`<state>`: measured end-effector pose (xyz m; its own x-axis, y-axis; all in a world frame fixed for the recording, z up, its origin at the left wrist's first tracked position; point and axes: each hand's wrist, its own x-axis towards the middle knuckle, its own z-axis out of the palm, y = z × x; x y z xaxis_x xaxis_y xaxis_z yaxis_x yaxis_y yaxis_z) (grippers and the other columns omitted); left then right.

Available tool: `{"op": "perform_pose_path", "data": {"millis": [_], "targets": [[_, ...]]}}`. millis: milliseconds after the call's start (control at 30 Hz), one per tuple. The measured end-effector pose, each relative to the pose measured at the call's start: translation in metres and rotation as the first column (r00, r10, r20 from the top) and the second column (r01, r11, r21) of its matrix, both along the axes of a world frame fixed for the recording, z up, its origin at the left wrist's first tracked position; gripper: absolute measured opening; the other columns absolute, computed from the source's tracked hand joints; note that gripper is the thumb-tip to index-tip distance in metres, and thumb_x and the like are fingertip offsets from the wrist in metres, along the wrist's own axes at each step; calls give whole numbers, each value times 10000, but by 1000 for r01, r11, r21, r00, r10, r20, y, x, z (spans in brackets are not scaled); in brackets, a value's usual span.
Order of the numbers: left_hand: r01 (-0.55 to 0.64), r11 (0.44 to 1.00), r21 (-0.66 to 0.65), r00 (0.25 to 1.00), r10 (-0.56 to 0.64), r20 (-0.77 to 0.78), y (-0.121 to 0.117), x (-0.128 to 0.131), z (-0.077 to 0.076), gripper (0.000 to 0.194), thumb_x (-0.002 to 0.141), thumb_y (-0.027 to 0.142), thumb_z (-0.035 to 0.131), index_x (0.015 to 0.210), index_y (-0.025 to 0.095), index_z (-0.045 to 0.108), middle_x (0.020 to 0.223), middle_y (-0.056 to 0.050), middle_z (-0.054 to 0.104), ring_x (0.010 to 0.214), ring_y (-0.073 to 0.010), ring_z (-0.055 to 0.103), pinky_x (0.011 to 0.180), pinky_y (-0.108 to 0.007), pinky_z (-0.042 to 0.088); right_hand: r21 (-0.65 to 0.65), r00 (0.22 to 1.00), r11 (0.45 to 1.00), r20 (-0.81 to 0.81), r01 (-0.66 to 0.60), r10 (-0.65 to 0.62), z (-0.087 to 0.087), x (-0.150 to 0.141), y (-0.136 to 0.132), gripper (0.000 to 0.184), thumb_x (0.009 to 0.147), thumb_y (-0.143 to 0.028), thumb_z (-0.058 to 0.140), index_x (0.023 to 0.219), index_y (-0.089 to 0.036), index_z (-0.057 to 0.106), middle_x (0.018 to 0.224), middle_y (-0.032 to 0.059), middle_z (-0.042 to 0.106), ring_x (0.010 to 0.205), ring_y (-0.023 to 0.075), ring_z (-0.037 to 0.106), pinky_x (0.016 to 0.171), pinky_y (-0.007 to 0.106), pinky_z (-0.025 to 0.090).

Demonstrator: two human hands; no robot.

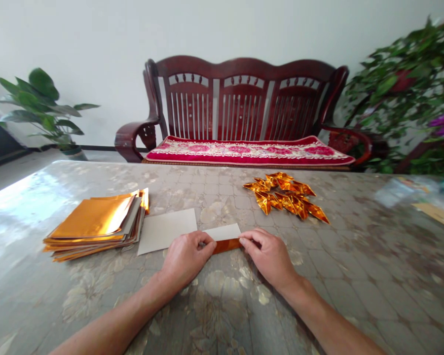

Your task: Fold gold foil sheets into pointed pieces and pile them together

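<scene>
My left hand (187,256) and my right hand (268,254) both pinch the ends of a partly folded sheet of paper (225,238), gold foil on one side and white on the other, lying flat on the table (222,305). Its near edge is folded up into a narrow gold strip between my fingers. A stack of gold foil sheets (94,224) lies to the left. One white-side-up sheet (166,229) rests beside the stack. A pile of several folded gold paper pieces (285,196) sits farther back on the right.
The table carries a floral cover under a glossy clear sheet. A dark wooden bench (244,108) with a red cushion stands behind it. Potted plants stand at far left (40,106) and right (410,93). Blurred packaging (410,192) lies at the table's right edge.
</scene>
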<state>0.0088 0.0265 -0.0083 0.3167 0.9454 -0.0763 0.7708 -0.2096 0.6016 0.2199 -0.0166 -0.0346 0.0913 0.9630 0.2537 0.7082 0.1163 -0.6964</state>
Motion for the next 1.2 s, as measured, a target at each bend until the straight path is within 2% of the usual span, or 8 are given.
{"op": "perform_pose_path", "data": {"millis": [133,267,533,933,1200], "targets": [[-17,1000,-18,1000,17,-5,0,1,-1,250,855,360,544,725,245,724,651,32,673,637,-153,606,590,-243,303,-32,1000,999,-23,-14,14,0,0,2,169,884,-261,569,854,-242,735,839,15,738,790,185,677,730,277,466],[-1,999,-33,1000,0,-3,1,2,-2,257,860,354,523,710,229,690,677,31,678,674,-161,625,579,-244,293,-69,998,996,23,-56,58,2,0,4,181,888,-244,548,874,-239,729,897,16,731,845,185,663,764,283,451],[60,997,47,998,-60,-1,-1,1,-5,213,856,286,520,691,200,624,729,16,647,687,-148,590,617,-249,328,-170,981,982,160,-84,112,10,-4,0,164,872,-316,615,744,-234,677,794,-18,659,734,142,610,637,245,371],[138,977,165,986,-120,-112,-2,1,-10,225,900,278,528,698,197,587,772,-2,591,713,-155,582,632,-260,351,-110,930,993,361,-39,77,7,-9,-3,185,896,-286,603,721,-227,616,763,-24,653,700,143,602,597,264,305],[169,972,161,980,-149,-129,-1,0,-10,228,900,257,542,682,195,569,780,-2,575,732,-151,590,651,-257,355,-94,904,994,418,-49,84,9,-9,-6,189,901,-261,592,717,-217,588,759,-18,643,702,143,591,608,261,299]]}}
